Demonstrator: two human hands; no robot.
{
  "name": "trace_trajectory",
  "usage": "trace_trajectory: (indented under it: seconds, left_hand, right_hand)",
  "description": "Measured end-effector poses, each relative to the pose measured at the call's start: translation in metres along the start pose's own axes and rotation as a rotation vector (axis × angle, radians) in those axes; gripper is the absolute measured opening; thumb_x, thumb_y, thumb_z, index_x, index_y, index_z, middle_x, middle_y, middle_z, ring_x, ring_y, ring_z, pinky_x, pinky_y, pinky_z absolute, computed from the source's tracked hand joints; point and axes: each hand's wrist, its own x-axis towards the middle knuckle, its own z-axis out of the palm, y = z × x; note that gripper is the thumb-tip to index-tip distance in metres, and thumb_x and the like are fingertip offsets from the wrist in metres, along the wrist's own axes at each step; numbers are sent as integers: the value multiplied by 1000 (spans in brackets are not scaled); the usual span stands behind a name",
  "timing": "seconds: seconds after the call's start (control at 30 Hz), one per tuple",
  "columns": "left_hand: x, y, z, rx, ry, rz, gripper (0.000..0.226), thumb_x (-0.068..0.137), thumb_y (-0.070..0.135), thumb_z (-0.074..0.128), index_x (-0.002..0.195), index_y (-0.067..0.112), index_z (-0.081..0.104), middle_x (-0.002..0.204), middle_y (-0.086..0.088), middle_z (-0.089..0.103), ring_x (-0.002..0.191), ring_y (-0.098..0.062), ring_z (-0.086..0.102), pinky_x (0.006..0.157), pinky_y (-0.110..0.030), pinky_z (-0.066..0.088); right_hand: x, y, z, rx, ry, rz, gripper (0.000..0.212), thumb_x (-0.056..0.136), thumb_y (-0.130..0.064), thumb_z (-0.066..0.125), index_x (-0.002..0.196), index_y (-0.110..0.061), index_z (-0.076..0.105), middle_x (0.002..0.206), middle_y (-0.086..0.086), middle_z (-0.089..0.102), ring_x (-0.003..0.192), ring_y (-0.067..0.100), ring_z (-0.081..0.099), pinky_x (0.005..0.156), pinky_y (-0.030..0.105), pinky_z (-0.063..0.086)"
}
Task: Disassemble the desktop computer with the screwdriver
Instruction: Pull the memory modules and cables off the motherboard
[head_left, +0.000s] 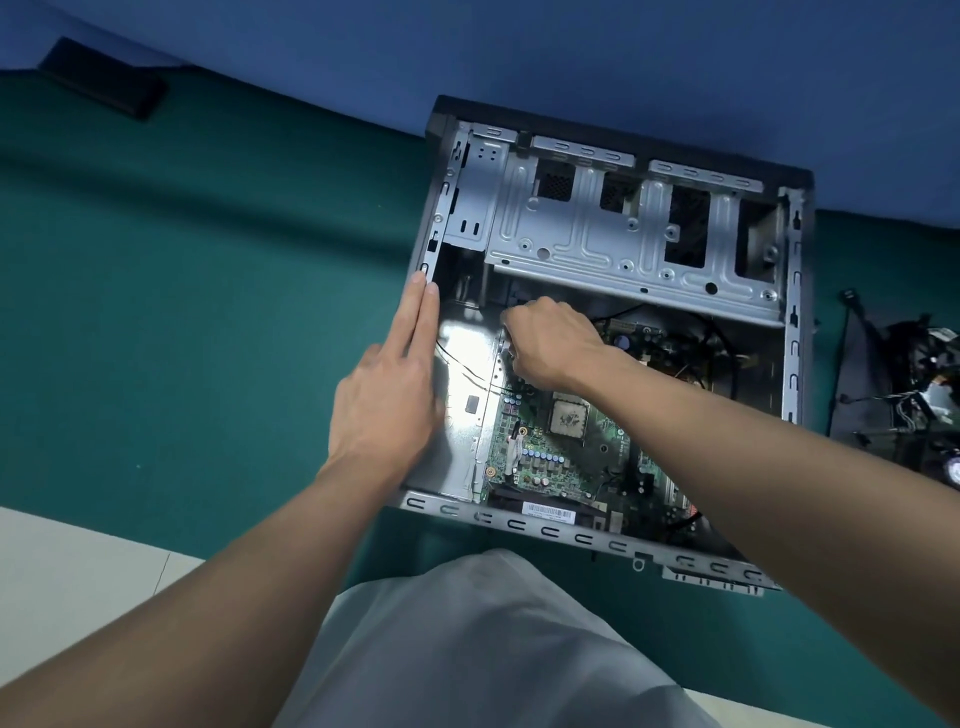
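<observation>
Green table (208, 312) under a blue wall (571, 52) bears the open case (571, 535), lying on its side, long axis running away from the person, drive cage at the far end. Left hand (389, 395) lies flat, fingers straight along the case's left rim. Right hand (550, 343) curls, knuckles up, over the motherboard's (545, 457) far edge; whether it grasps anything is hidden.

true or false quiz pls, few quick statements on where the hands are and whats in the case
1. The left hand lies flat, fingers straight, against the case's left wall. True.
2. The right hand is outside the case. False: it reaches inside, over the motherboard's far end.
3. Loose parts lie on the mat right of the case. True.
4. The motherboard lies on the mat. False: it sits in the case.
</observation>
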Motion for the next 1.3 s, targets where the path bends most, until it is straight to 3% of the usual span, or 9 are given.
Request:
trace_trajectory:
  seconds: [0.13,0.2,0.4,0.63,0.73,0.97,1.1,1.2,1.3]
  left_hand:
    - [-1,0,0,-4,12,9,83,85,11,49,154,21,3,160,16,-13,66,-22,41,54,-33,35]
    - [-1,-1,1,1,21,12,84,85,10,50,154,21,3,160,15,-12,65,-21,40,53,-32,34]
    - [-1,-1,3,10,36,6,87,82,8,54,153,20,5,160,15,-10,63,-21,39,53,-32,32]
    - [-1,-1,2,9,42,6,88,81,9,53,154,20,6,160,15,-9,64,-22,39,53,-32,32]
    - [-1,-1,2,16,42,7,87,81,9,53,154,19,6,160,14,-9,62,-21,38,52,-32,32]
    - [-1,-1,2,11,34,8,86,82,9,52,153,20,5,160,15,-12,63,-21,40,52,-31,33]
    - [-1,-1,2,10,35,3,87,82,9,53,153,21,5,160,16,-11,64,-21,40,52,-31,32]
    - [-1,0,3,9,39,4,86,82,9,53,153,21,6,160,16,-11,64,-21,39,52,-31,32]
    - [-1,-1,3,13,38,2,86,83,9,53,153,21,5,160,16,-12,64,-20,39,51,-31,31]
  right_hand:
    - [1,2,0,-64,-11,-3,11,93,-18,44,94,-8,50,88,8,60,71,27,52,63,36,38]
    - [2,2,0,-102,25,51,45,101,-41,33,77,-6,48,71,2,56,58,21,51,61,35,36]
    - [1,3,-6,-57,5,93,23,78,2,49,63,-12,40,62,3,46,53,17,42,56,31,33]
    - [6,4,-1,104,-83,43,4,90,-14,46,93,-15,47,88,5,56,67,22,50,59,32,35]
    - [4,5,3,23,0,115,45,100,-47,30,82,-9,45,72,1,50,61,21,45,64,35,35]
    - [3,2,-7,-14,-29,114,18,80,0,49,69,-12,42,68,3,47,57,17,43,60,34,35]
    - [3,5,-2,29,-64,77,6,88,-10,46,92,-13,43,77,1,49,70,24,49,64,36,37]
    - [1,7,1,-49,3,77,44,100,-46,31,79,-11,46,69,1,50,63,22,50,64,36,37]
    - [1,7,1,-95,45,64,38,100,-31,38,67,-13,45,65,3,51,64,25,54,63,35,37]
